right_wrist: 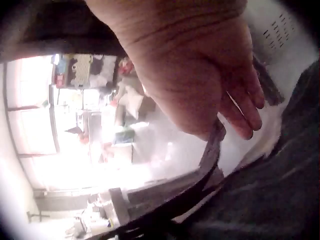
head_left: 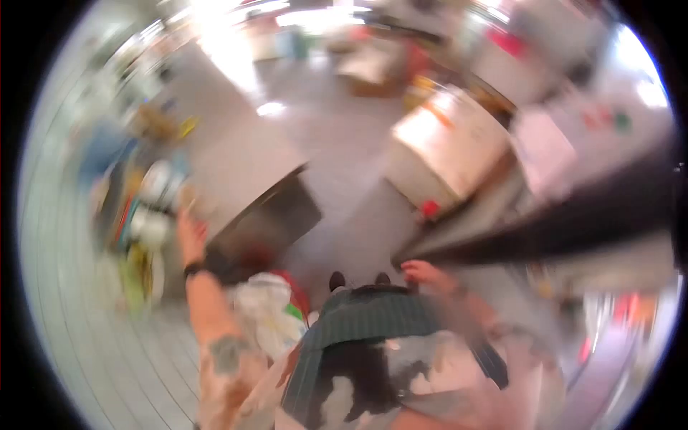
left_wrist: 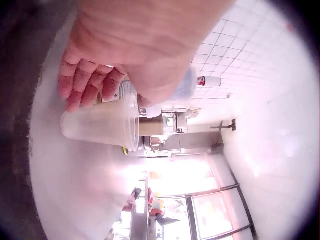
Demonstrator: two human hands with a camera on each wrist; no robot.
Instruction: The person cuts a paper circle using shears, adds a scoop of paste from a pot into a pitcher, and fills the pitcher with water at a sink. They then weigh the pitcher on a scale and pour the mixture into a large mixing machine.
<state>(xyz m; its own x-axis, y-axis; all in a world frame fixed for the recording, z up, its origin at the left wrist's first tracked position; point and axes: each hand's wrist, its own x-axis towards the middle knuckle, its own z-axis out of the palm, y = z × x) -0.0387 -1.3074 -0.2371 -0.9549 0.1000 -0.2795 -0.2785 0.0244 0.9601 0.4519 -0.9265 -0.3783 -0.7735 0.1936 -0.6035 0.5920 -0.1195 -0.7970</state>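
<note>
A translucent plastic cup (left_wrist: 102, 125) stands on the pale tabletop (left_wrist: 75, 175), which shows sideways in the left wrist view. My left hand (left_wrist: 120, 60) is right beside it, fingers loosely bent, fingertips at the cup's side. In the head view, the left hand (head_left: 191, 240) reaches over the table's near left end, close to a cluster of items. My right hand (head_left: 433, 276) hangs low in front of the body, beside a dark, blurred band (head_left: 537, 233). Seen from the right wrist, the right hand (right_wrist: 200, 80) has its fingers loosely extended; a dark grey strip (right_wrist: 212, 150) runs by its thumb side, whose thumb tip is hidden.
Blurred containers (head_left: 154, 186) crowd the table's left side along the tiled wall. A white bag (head_left: 269, 308) sits below the table's near end. Across the grey floor (head_left: 344, 143) stands a large pale box (head_left: 451, 140). Dark clothing (right_wrist: 265, 185) fills the right wrist view's lower right.
</note>
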